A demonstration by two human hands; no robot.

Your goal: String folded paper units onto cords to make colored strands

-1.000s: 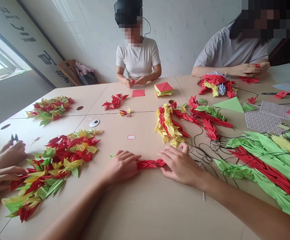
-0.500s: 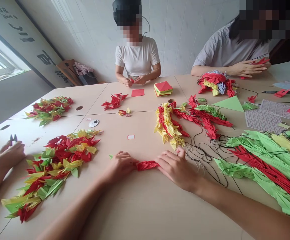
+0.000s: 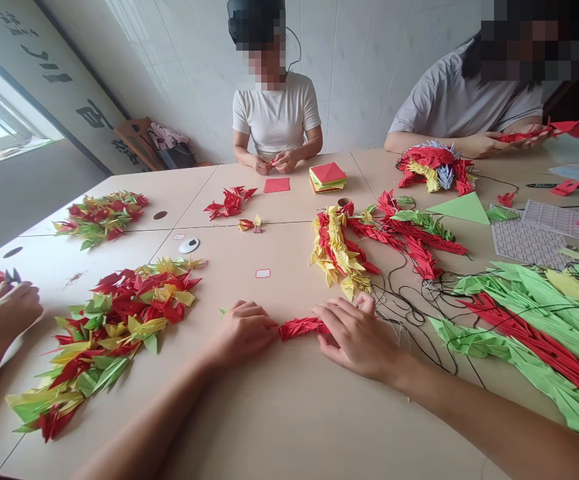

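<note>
A short strip of red folded paper [image 3: 303, 327] lies on the table between my two hands, its surface made of overlapping points. My left hand [image 3: 249, 331] is closed at the strip's left end, with its fingertips mostly hidden from above. Over the right end, my right hand [image 3: 354, 337] curls its fingers round the strip and covers that part. Just beyond my right hand, a yellow and red folded-paper chain [image 3: 339, 247] rests on the table. A small green paper scrap [image 3: 224, 311] lies beyond my left hand.
Left of me lies a multicoloured folded-paper pile [image 3: 112, 333]; near it, another person's hand [image 3: 9, 313] holds dark-tipped pliers. Black cords [image 3: 409, 300] tangle beside long green chains [image 3: 504, 367] on the right. Two people sit opposite, handling red paper, near a paper stack [image 3: 327, 177].
The red strip has shifted slightly right, and its pointed side now shows. My right hand's fingers have loosened a little. The person at the far right now holds out a longer red paper piece.
</note>
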